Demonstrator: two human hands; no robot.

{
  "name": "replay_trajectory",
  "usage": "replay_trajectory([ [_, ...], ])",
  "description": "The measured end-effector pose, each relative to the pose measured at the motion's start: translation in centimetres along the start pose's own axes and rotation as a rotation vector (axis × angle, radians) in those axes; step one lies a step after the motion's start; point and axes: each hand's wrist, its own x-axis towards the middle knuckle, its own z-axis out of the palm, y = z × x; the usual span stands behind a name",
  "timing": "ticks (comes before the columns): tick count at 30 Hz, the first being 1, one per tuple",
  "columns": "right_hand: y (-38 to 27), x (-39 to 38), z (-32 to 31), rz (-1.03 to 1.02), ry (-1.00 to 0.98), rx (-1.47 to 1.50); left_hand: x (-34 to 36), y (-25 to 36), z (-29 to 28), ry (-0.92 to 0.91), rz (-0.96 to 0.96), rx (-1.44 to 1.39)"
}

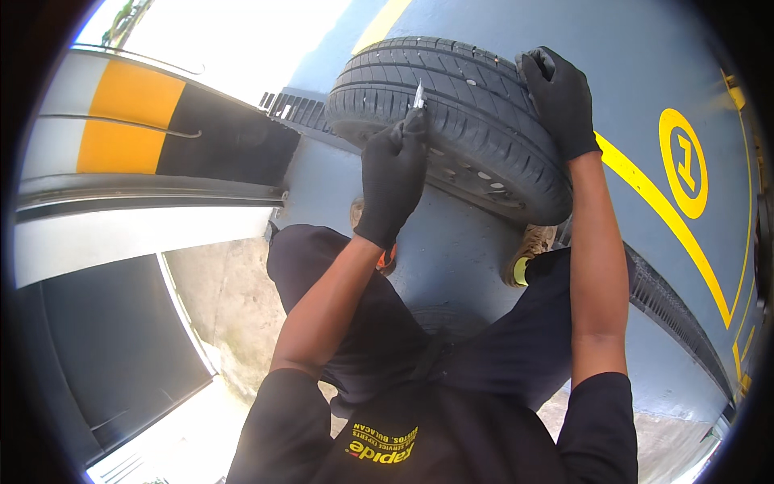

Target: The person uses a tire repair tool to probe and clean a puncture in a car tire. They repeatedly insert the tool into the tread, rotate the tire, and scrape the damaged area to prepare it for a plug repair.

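Note:
A black tire (484, 105) stands on the floor in front of my knees, its tread turned up toward me and part of its wheel face showing on the near side. My left hand (395, 173), in a black glove, is closed around a slim silver pointed tool (419, 95). The tool's bright tip lies over the tread; its exact kind is unclear and its handle is hidden by the fingers. My right hand (560, 101), also gloved in black, has its fingers curled against the far right edge of the tread.
A floor drain grate (661, 294) runs past the tire on both sides. Yellow lines (645, 177) and a yellow circle (684, 164) mark the grey floor at right. To the left is a black, yellow and white striped barrier (129, 117). My shoes (516, 266) flank the tire.

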Motion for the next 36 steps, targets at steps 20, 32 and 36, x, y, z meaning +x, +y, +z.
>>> replay_trajectory([
  [20,0.7,0.6,-0.1,0.049,-0.009,-0.075,-3.7,-3.7,2.7,0.051,0.143,-0.098],
  [32,2.8,1.7,0.0,0.058,-0.04,-0.07,-1.9,-1.9,2.8,-0.023,0.197,-0.076],
  [36,1.8,1.0,0.4,-0.004,0.045,-0.064,-2.2,-1.7,3.3,0.056,0.132,-0.126],
])
